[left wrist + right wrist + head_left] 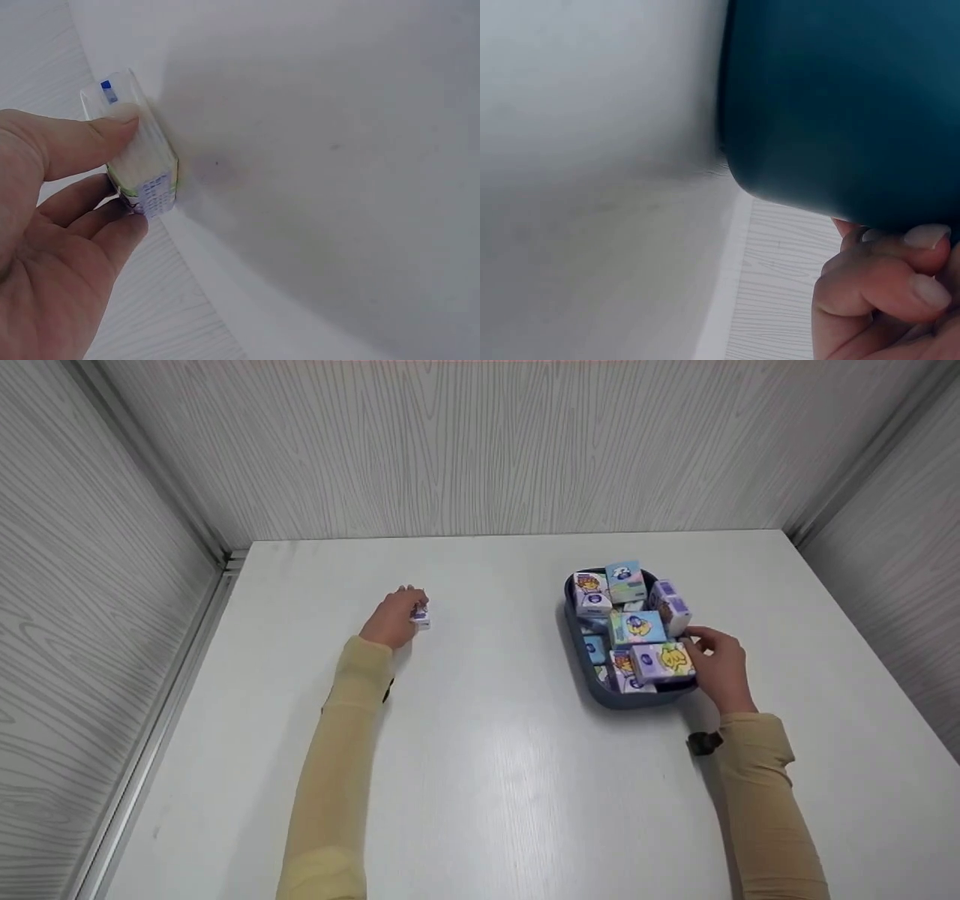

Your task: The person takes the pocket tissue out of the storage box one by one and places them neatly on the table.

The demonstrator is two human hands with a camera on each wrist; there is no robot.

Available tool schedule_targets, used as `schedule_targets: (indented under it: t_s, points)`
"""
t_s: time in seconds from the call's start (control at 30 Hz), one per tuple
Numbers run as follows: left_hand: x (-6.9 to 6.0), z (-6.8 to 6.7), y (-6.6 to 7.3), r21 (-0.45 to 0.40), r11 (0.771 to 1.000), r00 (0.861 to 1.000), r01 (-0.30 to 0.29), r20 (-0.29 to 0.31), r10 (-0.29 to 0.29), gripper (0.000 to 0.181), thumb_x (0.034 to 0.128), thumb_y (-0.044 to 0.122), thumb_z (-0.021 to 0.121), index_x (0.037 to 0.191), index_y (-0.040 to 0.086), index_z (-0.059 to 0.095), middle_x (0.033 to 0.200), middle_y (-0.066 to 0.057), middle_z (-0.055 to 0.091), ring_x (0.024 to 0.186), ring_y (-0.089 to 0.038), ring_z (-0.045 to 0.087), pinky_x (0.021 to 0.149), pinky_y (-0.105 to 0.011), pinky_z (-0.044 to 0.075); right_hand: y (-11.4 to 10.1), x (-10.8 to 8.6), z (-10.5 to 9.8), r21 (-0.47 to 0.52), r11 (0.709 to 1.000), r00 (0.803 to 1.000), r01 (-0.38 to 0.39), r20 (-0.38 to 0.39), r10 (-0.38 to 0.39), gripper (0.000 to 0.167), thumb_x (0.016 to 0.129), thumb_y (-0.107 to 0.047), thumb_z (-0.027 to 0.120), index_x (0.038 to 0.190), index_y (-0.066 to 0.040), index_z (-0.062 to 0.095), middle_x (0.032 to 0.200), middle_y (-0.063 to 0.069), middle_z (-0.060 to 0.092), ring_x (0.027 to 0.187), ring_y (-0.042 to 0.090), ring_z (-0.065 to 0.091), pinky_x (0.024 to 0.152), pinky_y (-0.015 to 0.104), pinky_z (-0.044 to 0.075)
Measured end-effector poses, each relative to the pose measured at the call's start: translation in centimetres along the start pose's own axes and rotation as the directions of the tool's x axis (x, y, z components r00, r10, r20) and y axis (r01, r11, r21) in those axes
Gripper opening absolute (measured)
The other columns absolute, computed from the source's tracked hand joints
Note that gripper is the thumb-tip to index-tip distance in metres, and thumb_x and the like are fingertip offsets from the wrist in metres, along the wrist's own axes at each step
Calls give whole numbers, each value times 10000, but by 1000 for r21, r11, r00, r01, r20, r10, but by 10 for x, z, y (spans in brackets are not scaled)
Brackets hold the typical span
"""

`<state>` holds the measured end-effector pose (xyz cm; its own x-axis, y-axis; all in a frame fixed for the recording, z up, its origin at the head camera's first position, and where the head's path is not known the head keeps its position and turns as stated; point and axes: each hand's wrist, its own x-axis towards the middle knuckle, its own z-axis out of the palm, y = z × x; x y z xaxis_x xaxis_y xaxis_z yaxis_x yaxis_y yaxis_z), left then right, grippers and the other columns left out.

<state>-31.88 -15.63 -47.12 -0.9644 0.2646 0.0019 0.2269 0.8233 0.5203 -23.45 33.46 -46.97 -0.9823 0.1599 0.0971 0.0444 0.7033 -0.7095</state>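
Note:
On the left part of the white table [480, 780], my left hand [394, 617] pinches a small tissue pack [421, 620] between thumb and fingers. In the left wrist view the tissue pack [146, 154] has a clear wrapper, a blue tab and purple print on one end. A dark blue bin [626, 701] stands on the right, heaped with several cartoon-printed packs [637, 628]. At its right side my right hand [720, 664] grips the rim. Curled fingers [870, 289] lie against the bin's outer wall [840, 112] in the right wrist view; the thumb is hidden there.
One purple and white pack [670, 606] leans on the bin's right rim, and a blue pack [625, 581] pokes over its far edge. Grey wood-grain panels [510, 450] enclose the table at the back and both sides.

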Motion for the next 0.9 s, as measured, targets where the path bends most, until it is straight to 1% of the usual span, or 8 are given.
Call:
schedule_targets:
  t_s: [0.13,0.3,0.4,0.5,0.63,0.73,0.9]
  points:
    - [1,1,0,-4,1000,1000,-1,-7,1,388,871,-124,574,1234,10,551,1376,-166,495,1396,-320,255,1138,-408,176,1,1,0,6,1000,1000,-3,-1,3,363,996,-215,491,1282,-9,579,899,119,533,729,197,439,550,245,377]
    - [2,1,1,-3,1000,1000,20,0,-20,421,874,-124,564,1267,26,538,1408,-154,465,1404,-305,241,1140,-397,170,4,1,0,14,1000,1000,-19,13,19,376,1000,-233,481,1294,-17,569,925,119,523,775,208,443,578,258,388]
    - [2,2,1,-12,1000,1000,20,-1,-20,437,873,-126,557,1280,31,529,1428,-154,442,1408,-302,231,1143,-395,160,5,0,0,12,1000,1000,-13,7,13,370,999,-228,484,1289,-16,573,926,120,525,783,207,440,585,264,385]
    - [1,3,0,-14,1000,1000,17,2,-17,462,885,-107,559,1321,33,497,1458,-158,402,1412,-305,219,1145,-398,151,6,-1,0,5,1000,1000,2,-7,-2,355,994,-209,495,1275,-11,583,902,118,535,731,198,444,557,252,382]
    - [-1,4,-3,6,1000,999,28,18,-29,533,908,-80,538,1411,38,407,1502,-165,328,1416,-313,199,1146,-405,144,6,-1,2,5,1000,1000,17,-17,-17,338,987,-180,507,1257,4,594,873,118,542,682,186,445,527,235,382]
    - [-2,3,-4,20,999,999,42,17,-42,545,922,-67,514,1438,38,370,1517,-168,298,1419,-310,189,1147,-402,139,5,-1,3,18,1000,1000,15,-15,-15,340,988,-185,508,1255,7,594,879,119,538,717,189,447,548,236,385]
    - [-2,0,-4,14,998,998,60,4,-61,527,928,-30,510,1435,29,376,1530,-173,267,1425,-305,170,1149,-402,126,2,1,1,26,1000,1000,5,-6,-5,354,992,-200,501,1266,8,583,898,124,531,737,197,448,561,240,390]
